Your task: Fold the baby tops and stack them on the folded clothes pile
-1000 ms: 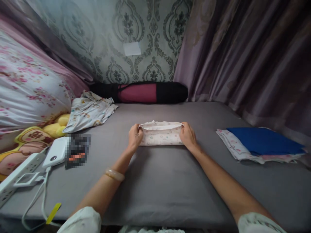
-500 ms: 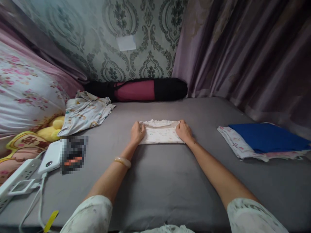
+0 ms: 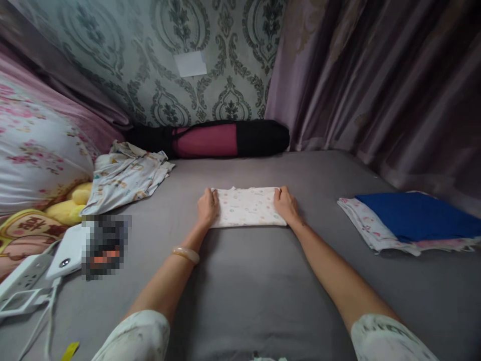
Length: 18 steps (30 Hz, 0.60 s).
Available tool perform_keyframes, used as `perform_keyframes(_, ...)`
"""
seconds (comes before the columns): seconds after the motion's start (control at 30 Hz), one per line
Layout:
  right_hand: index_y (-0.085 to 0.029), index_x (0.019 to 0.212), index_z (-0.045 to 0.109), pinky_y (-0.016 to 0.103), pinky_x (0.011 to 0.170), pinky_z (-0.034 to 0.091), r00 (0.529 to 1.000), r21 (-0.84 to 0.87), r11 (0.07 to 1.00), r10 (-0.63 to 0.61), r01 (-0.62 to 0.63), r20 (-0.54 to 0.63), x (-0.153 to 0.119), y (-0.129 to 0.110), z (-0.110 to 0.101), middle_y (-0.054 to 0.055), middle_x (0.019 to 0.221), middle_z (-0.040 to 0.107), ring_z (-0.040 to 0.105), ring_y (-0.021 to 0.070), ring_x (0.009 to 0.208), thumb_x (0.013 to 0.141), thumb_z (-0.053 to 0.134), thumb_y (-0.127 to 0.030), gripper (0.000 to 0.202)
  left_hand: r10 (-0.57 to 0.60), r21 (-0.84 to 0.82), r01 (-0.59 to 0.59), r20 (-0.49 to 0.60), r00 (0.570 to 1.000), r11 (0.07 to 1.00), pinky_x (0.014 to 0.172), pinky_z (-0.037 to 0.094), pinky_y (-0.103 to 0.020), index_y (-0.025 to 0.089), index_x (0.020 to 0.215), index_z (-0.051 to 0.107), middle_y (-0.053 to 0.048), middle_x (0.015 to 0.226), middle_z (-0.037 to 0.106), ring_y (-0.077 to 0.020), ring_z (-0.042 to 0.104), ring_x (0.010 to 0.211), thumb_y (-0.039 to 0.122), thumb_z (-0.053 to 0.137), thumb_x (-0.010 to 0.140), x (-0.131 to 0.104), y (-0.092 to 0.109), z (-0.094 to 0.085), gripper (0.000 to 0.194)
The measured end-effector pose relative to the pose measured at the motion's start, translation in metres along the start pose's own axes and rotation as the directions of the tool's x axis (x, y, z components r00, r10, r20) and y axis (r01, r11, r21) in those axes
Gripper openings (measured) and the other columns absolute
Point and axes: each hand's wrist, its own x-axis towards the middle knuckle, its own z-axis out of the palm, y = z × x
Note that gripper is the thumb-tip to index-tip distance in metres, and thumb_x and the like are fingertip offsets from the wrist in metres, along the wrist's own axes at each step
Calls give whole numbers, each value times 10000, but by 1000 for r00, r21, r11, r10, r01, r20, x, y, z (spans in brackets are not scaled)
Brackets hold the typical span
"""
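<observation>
A white garment with a small pale print lies folded into a flat rectangle on the grey bed sheet. My left hand is closed on its left side, the fingers curled at the upper left corner. At the opposite side my right hand grips the upper right corner, thumb along the cloth. Both arms reach straight forward, and the cloth is stretched smooth between the hands. What kind of garment it is cannot be told from its folded shape.
Folded clothes with a blue piece on top lie to the right. A crumpled printed cloth rests at the left, near a white power bank and a power strip with cables. A black and pink long bag lies along the wall.
The opening and the fold at the garment's far edge have been covered; its printed face now lies flat up to the top. My left hand has shifted slightly left.
</observation>
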Motion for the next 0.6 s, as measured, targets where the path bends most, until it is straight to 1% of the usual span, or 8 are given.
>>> perform_keyframes(0.13, -138, 1175, 549, 320, 759, 431, 1000, 5, 1000, 10, -10, -20, 3, 0, 2, 163, 976, 696, 662, 266, 923, 1009, 258, -390, 419, -27, -1, 27, 20, 999, 1000, 651, 344, -285, 161, 1053, 524, -111, 837, 668, -233, 621, 774, 374, 326, 982, 2, 1, -1, 299)
perform_keyframes(0.23, -140, 1158, 565, 328, 775, 432, 1000, -18, 1000, 9, -9, -15, 4, -1, 3, 175, 976, 694, 662, 269, 927, 1001, 299, -389, 397, -40, 10, 40, 6, 999, 999, 654, 354, -282, 171, 1008, 537, -119, 855, 675, -239, 625, 797, 371, 364, 967, 4, 0, 1, 268)
perform_keyframes(0.37, -139, 1116, 592, 332, 764, 439, 1000, -32, 999, 8, -9, -5, 7, 0, 4, 178, 969, 697, 665, 276, 925, 995, 321, -397, 394, -26, 27, 26, -8, 1000, 999, 639, 350, -275, 178, 912, 564, -127, 855, 677, -229, 624, 797, 377, 393, 953, 6, -4, 5, 265)
perform_keyframes(0.6, -138, 1064, 628, 336, 753, 447, 1000, -24, 1000, 12, -12, 3, 13, 4, 5, 177, 953, 702, 668, 271, 903, 982, 348, -399, 392, -32, 91, 29, 25, 999, 995, 639, 353, -297, 164, 948, 577, -161, 902, 686, -250, 639, 796, 371, 369, 953, 6, -1, 7, 294)
